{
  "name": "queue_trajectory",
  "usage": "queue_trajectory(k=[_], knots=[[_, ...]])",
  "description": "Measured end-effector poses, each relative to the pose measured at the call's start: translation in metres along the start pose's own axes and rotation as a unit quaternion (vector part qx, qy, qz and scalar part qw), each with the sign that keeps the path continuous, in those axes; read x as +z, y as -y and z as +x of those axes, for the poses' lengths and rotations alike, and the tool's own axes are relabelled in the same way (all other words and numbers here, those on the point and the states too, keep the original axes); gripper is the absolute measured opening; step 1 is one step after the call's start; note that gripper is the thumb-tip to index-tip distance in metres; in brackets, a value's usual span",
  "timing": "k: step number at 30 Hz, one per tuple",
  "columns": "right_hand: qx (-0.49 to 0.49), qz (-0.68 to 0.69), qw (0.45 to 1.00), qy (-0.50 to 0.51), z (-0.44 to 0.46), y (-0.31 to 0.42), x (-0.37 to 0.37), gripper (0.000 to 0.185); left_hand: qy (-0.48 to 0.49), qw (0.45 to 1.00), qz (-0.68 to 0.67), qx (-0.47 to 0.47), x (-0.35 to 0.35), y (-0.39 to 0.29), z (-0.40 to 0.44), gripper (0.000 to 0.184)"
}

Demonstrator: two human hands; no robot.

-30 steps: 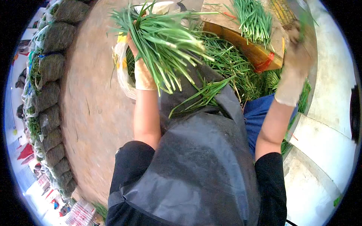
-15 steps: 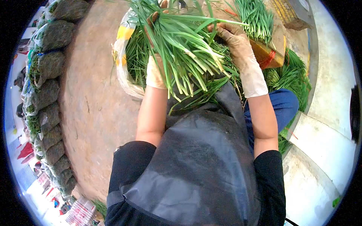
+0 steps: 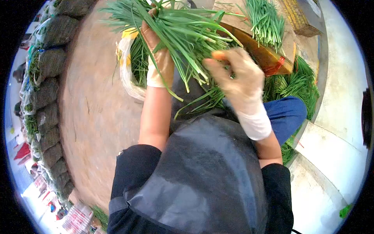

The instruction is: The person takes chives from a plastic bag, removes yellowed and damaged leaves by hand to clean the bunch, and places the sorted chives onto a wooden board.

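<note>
My left hand (image 3: 157, 43), in a pale, stained glove, is closed around a loose bunch of garlic chives (image 3: 187, 35). The green leaves spread to the upper left and the pale stem ends point down and right. Beside those ends is my right hand (image 3: 239, 74), also gloved and blurred by motion. Its thumb and index finger are curved with a gap between them, and I see nothing held there. More loose chives (image 3: 210, 99) lie on the dark apron (image 3: 202, 167) over my lap.
A white and yellow plastic bag (image 3: 126, 74) with chives stands ahead on the left. A trimmed bundle of chives (image 3: 267, 25) lies on a wooden board (image 3: 249, 43) at right, with a heap of chives (image 3: 298, 87) beyond my knee. Packed dark sacks (image 3: 48, 70) line the far left.
My right hand has moved down and toward me from the bunch, its wrist bending. The bunch in my left hand has shifted slightly left and up.
</note>
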State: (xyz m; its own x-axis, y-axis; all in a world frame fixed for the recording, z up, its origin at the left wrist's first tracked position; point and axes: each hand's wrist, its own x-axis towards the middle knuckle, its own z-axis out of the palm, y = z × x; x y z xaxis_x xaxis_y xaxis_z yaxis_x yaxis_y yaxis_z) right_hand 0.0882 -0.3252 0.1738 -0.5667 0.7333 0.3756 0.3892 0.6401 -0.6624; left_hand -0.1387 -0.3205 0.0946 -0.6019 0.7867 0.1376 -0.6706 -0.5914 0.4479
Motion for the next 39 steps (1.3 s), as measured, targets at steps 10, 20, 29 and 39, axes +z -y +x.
queue_trajectory(k=[10,20,29,39], knots=[[-0.061,0.013,0.981,-0.184,0.026,-0.024,0.063,0.016,-0.078,0.997,0.028,0.010,-0.006,0.010,0.004,0.018],[0.228,0.256,0.913,0.219,-0.027,-0.101,-0.030,0.019,-0.122,0.991,0.047,0.009,-0.049,-0.025,0.026,0.018],[-0.006,-0.055,0.996,0.072,0.036,-0.005,0.036,0.032,-0.098,0.980,0.151,0.085,0.002,0.003,0.003,0.026],[0.150,0.106,0.949,0.256,-0.019,-0.121,-0.005,0.023,-0.129,0.966,0.185,0.127,-0.024,-0.032,0.020,0.025]])
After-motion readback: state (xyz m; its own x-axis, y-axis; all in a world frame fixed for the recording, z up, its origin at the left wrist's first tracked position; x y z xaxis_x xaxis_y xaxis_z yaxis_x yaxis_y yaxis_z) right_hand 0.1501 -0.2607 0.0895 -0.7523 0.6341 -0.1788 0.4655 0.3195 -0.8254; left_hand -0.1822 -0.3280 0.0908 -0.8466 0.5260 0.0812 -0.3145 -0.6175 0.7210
